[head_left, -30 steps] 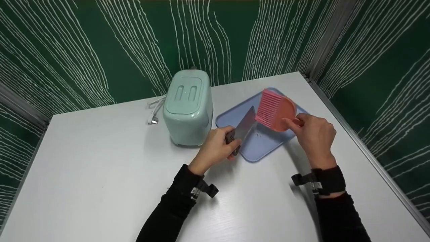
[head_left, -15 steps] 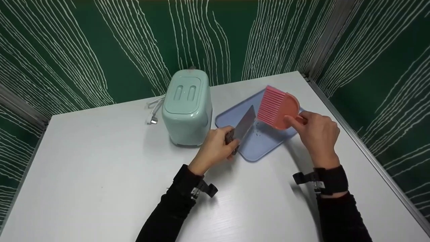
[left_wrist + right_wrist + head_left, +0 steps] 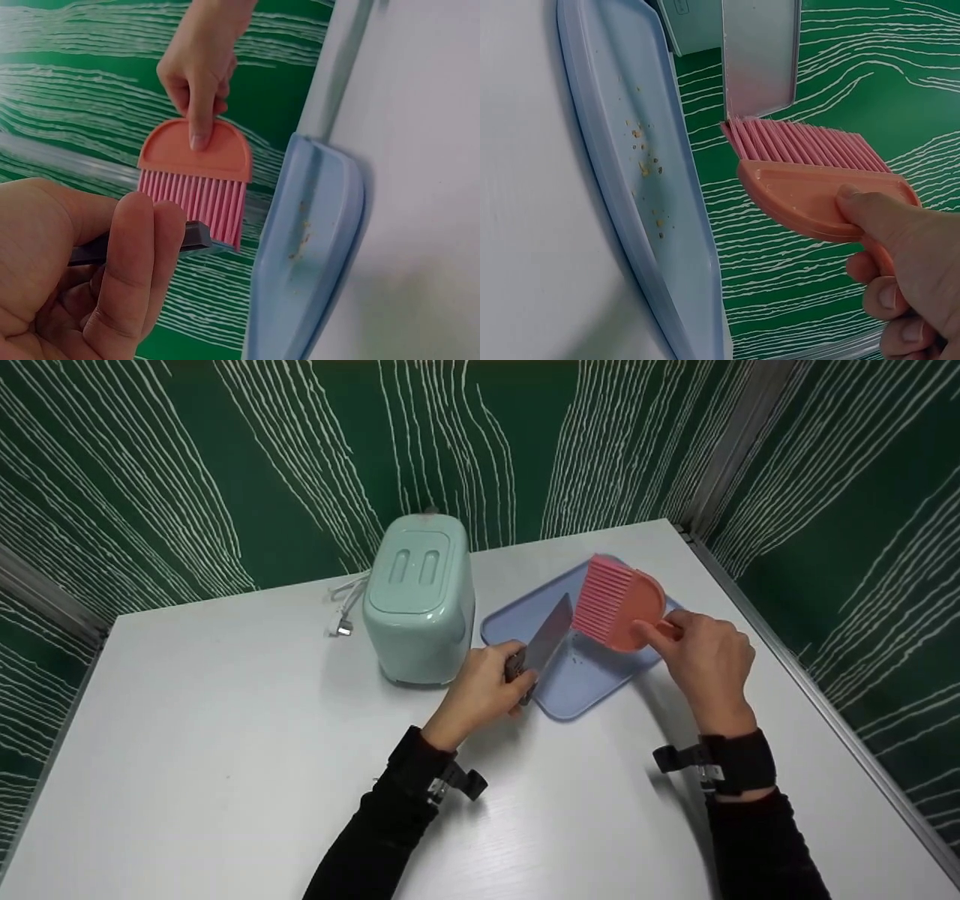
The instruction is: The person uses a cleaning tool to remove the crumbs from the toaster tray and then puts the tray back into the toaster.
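Gripping a dark handle [image 3: 196, 235] between thumb and fingers, a person's left hand [image 3: 484, 679] holds a thin metal tray [image 3: 550, 636] tilted above a blue tray [image 3: 571, 701]; the right hand [image 3: 709, 660] pinches an orange brush [image 3: 640, 615], its pink bristles [image 3: 601, 598] at the metal edge, contact unclear. The metal looks light, stiff and slick, best held by that handle; the brush seems light, with a firm, rounded body to pinch and soft, flexible bristles. Loose crumbs [image 3: 644, 169] dot the smooth, round-cornered blue tray on a white table [image 3: 225, 735]. Beyond stand a glossy mint toaster [image 3: 420, 645], a white plug [image 3: 340, 624] beside it, and a green wall [image 3: 300, 510] with wavy white lines.
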`<control>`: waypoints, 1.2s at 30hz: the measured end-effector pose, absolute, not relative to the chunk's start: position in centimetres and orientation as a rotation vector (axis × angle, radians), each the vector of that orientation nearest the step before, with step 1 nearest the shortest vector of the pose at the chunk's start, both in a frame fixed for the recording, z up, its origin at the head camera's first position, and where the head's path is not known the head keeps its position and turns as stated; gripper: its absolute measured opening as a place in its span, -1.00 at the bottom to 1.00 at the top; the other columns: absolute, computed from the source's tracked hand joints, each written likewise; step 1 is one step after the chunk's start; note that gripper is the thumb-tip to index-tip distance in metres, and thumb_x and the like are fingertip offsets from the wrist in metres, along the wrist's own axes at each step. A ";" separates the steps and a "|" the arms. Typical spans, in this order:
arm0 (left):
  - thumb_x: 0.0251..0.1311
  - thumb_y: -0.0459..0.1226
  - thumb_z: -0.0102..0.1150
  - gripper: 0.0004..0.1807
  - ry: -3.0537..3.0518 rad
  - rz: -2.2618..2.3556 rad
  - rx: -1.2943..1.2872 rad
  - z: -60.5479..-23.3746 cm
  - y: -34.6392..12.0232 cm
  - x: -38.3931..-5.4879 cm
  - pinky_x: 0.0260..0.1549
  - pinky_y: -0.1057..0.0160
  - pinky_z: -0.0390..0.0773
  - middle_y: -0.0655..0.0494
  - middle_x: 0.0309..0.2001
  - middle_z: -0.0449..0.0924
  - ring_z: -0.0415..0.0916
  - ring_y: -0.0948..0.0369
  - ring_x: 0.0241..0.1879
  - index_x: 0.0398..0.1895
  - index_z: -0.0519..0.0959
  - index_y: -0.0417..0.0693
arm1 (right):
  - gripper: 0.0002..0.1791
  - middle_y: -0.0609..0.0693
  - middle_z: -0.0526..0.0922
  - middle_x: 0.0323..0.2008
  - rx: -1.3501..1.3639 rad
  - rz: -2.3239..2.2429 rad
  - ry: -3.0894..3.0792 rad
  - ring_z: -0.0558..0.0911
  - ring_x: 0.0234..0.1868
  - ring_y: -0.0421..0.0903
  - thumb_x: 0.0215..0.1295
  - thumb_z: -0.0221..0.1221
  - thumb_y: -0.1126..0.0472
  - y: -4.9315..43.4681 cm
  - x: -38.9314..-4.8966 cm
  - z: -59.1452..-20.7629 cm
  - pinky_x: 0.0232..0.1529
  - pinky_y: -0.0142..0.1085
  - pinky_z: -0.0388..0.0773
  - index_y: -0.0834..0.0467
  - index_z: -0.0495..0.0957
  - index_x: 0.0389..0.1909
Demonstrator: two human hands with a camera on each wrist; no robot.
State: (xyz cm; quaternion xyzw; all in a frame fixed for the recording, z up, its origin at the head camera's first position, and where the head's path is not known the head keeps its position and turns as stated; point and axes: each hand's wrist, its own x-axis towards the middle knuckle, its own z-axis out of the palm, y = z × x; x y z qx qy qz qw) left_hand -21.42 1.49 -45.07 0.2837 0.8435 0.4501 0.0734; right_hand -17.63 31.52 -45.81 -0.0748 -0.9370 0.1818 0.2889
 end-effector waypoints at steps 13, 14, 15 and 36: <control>0.44 -0.32 0.27 -0.82 2.584 1.313 0.911 -45.3 1.6 -21.4 -0.71 0.38 0.57 0.07 -0.58 0.65 0.66 0.33 -0.71 -0.35 0.49 -0.08 | -0.42 0.12 0.61 -0.66 -0.183 0.581 -2.621 0.58 -0.57 0.10 0.26 0.50 -0.25 31.9 -17.5 -45.4 -0.61 -0.25 0.19 0.23 0.70 -0.50; 0.44 -0.32 0.27 -0.82 2.591 1.308 0.917 -45.4 1.6 -21.4 -0.71 0.38 0.56 0.07 -0.59 0.65 0.66 0.32 -0.71 -0.35 0.50 -0.08 | -0.43 0.11 0.60 -0.67 -0.176 0.582 -2.626 0.58 -0.57 0.09 0.25 0.50 -0.24 31.9 -17.4 -45.4 -0.61 -0.25 0.18 0.21 0.69 -0.52; 0.44 -0.32 0.27 -0.83 2.598 1.305 0.922 -45.4 1.6 -21.5 -0.71 0.39 0.54 0.07 -0.59 0.66 0.67 0.31 -0.71 -0.34 0.51 -0.08 | -0.44 0.10 0.60 -0.67 -0.168 0.582 -2.629 0.58 -0.57 0.09 0.24 0.51 -0.23 31.9 -17.4 -45.4 -0.61 -0.25 0.18 0.21 0.69 -0.53; 0.46 -0.34 0.26 -0.83 2.633 1.315 0.889 -45.5 1.6 -21.5 -0.70 0.38 0.60 0.02 -0.52 0.68 0.70 0.25 -0.67 -0.34 0.51 -0.11 | -0.41 -0.21 0.28 -0.65 -0.126 1.159 -3.067 0.28 -0.49 -0.21 0.39 0.35 -0.31 36.4 -15.9 -43.4 -0.50 -0.29 0.16 0.05 0.54 -0.62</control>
